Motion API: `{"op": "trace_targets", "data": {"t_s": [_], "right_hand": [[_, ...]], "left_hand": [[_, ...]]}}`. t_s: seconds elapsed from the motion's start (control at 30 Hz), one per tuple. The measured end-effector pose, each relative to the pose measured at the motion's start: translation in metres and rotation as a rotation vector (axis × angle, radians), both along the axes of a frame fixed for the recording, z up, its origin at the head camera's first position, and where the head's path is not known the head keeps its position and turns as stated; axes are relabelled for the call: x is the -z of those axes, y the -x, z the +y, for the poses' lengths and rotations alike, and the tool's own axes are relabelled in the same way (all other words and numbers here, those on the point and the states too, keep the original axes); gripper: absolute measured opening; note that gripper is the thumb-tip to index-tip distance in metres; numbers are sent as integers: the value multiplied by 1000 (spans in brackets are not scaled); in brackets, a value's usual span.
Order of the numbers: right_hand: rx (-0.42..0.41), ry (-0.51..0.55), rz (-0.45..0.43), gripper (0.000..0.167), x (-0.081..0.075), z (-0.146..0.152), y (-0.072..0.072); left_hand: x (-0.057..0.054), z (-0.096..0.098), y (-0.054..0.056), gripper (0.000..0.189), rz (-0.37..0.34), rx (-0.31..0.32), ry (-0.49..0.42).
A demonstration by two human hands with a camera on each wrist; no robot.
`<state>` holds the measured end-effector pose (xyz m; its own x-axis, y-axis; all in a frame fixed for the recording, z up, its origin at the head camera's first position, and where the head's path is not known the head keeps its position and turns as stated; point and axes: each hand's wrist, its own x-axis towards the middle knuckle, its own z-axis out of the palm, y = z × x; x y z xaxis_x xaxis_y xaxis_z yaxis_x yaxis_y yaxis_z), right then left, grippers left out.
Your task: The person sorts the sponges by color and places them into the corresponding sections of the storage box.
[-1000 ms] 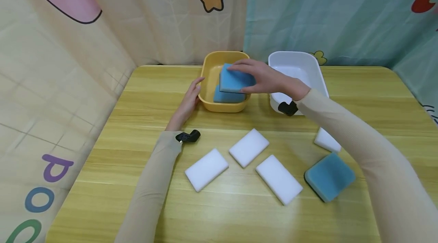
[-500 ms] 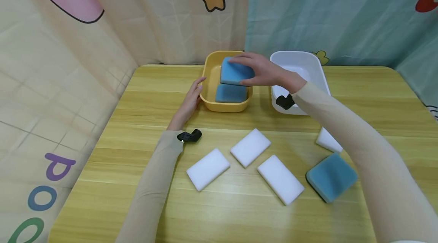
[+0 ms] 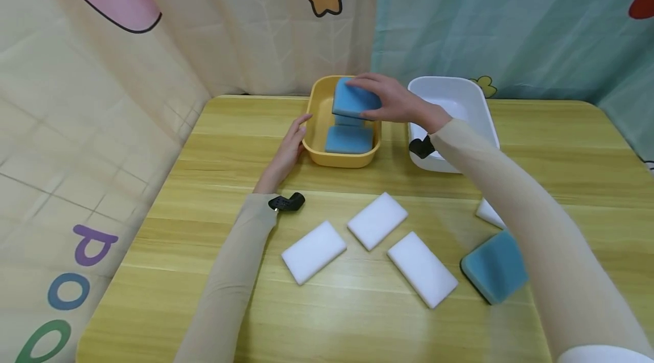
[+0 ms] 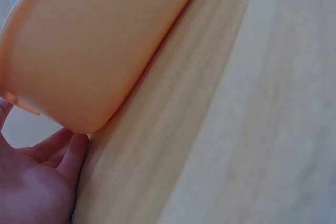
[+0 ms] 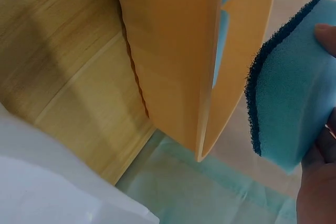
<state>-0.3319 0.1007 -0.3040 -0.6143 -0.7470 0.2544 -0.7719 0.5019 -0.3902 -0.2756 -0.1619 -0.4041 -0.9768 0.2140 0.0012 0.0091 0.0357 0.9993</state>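
Observation:
My right hand [image 3: 395, 100] grips a blue sponge [image 3: 352, 99] by its sides over the rear of the yellow bin [image 3: 341, 161]. A dark scouring layer [image 5: 254, 85] covers one face of that sponge in the right wrist view. Inside the bin lies a front blue sponge [image 3: 349, 140]; part of another blue sponge [image 3: 348, 120] shows behind it, mostly hidden by the held one. My left hand [image 3: 286, 154] rests against the bin's left side, fingers fairly straight. In the left wrist view, its fingertips [image 4: 79, 142] touch the bin's lower outer corner.
A white bin [image 3: 472, 104] stands right of the yellow one, partly behind my right forearm. Three white sponges lie in front, including a left one [image 3: 314, 252]. Farther right are a blue sponge [image 3: 493, 266] and a partly covered white sponge [image 3: 489, 213]. A curtain [image 3: 255, 28] hangs behind the table.
My right hand has moved the held blue sponge toward the bin's rear. A strip of another blue sponge now shows beneath it. The left hand stays at the bin; the view shifts slightly.

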Motion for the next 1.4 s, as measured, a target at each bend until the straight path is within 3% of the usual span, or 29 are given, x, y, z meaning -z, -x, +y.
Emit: {"op": "trace_targets", "data": {"t_s": [0.43, 1.0, 1.4], "right_hand": [[100, -22, -46, 66, 9, -11, 15], [131, -43, -61, 65, 21, -17, 29], [169, -95, -104, 67, 22, -18, 33]], "left_hand": [[2, 0, -2, 45, 12, 4, -10], [0, 2, -5, 45, 13, 15, -20], [0, 1, -6, 45, 25, 19, -29]]}}
